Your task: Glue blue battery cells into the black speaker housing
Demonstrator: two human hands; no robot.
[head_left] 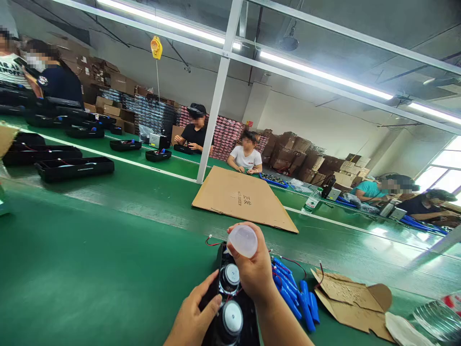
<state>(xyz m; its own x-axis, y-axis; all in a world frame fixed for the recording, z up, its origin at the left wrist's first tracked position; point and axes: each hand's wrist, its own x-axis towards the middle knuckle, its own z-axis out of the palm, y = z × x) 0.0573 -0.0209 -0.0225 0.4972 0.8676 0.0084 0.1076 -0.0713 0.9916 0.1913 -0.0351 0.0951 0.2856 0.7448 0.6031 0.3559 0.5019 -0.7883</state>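
My right hand point(254, 270) grips a small translucent white bottle point(244, 240), its round bottom turned up toward me, held over a black speaker housing point(248, 312). Two round speaker units sit in that housing, one point(229, 278) just under the bottle and one point(231, 320) nearer me. My left hand point(194, 319) rests on the housing's left edge, thumb against the upper speaker. A thin red wire point(212, 241) pokes out at the housing's far end.
Several blue battery cells point(300, 300) with red leads lie right of the housing, next to torn cardboard point(351, 300). A flat cardboard sheet point(243, 198) lies ahead on the green belt. Black trays point(74, 168) stand far left. Other people sit across the line.
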